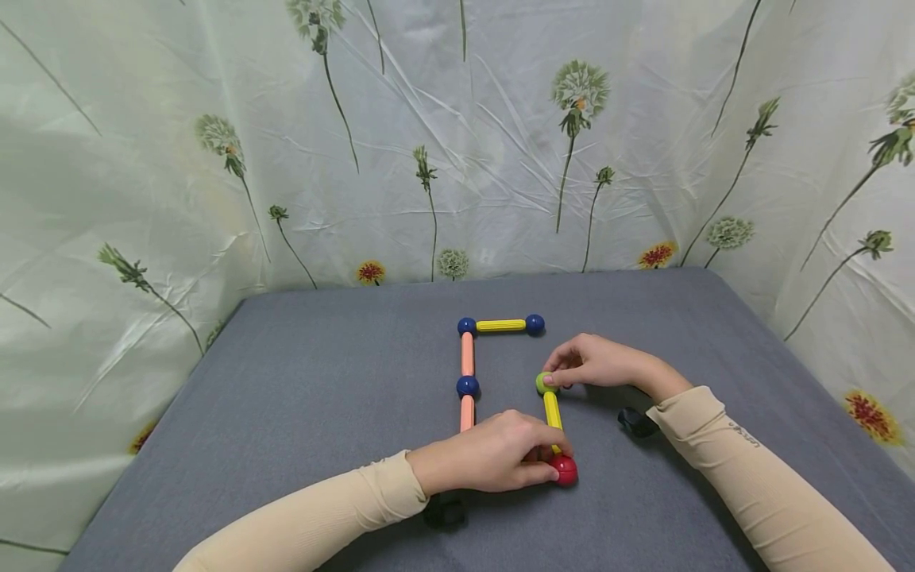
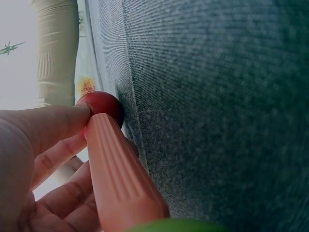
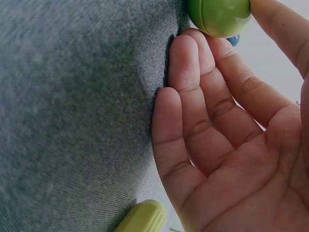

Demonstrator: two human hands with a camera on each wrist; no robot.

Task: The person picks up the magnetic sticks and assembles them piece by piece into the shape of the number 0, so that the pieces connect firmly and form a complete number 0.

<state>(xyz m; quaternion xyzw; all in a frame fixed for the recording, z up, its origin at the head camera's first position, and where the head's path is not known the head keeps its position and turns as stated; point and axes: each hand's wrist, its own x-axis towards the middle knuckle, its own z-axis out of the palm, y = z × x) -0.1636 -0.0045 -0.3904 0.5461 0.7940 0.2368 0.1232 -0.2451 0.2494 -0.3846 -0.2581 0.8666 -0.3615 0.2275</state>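
Observation:
My left hand [image 1: 500,453] pinches a red ball [image 1: 565,470] between thumb and fingers. A ribbed salmon rod [image 2: 120,174] runs from beside that ball towards a green surface [image 2: 178,225] at the bottom of the left wrist view; the hand hides it in the head view. My right hand [image 1: 596,361] holds a lime-green ball [image 1: 546,383] with thumb and fingertips, its other fingers close to the cloth. Between the two balls lies a yellow rod [image 1: 553,411], its lower end partly covered by the left fingers.
Left of the hands, blue balls [image 1: 468,386] join salmon rods [image 1: 468,355] in a line, with a yellow rod [image 1: 500,325] across its far end to another blue ball [image 1: 534,324]. Another yellow rod [image 3: 142,217] shows low in the right wrist view. Grey cloth [image 1: 322,381] covers the table; a flowered curtain [image 1: 486,159] hangs behind.

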